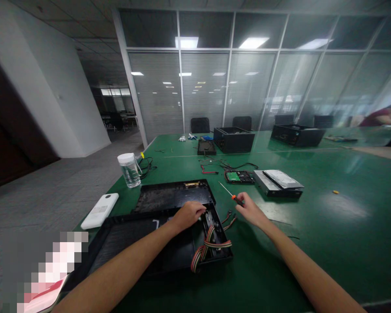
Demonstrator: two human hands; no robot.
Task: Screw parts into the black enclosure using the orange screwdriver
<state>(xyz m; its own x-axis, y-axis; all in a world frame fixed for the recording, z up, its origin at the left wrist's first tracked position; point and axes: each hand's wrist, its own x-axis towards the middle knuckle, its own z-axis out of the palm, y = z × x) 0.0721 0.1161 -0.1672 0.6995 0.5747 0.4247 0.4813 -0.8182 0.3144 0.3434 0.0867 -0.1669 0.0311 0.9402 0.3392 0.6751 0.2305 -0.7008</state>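
My right hand (248,209) grips a screwdriver (237,200) with a black and orange handle, its thin shaft pointing up and left above the table. The fingers of my left hand (191,213) are pinched together over the right end of an open black case (130,237); whatever they hold is too small or hidden. Striped ribbon cables (204,248) spill over that end of the case, beside a metal strip inside it. Behind the case lies a flat black panel (172,195) with a brass-coloured piece near its far edge.
On the green table (313,252) are a hard drive (237,176), a silver drive unit (276,183), loose cables (210,171), a water bottle (129,171) and a white device (100,211). Black computer cases (233,141) stand farther back. A person (382,116) is at the far right.
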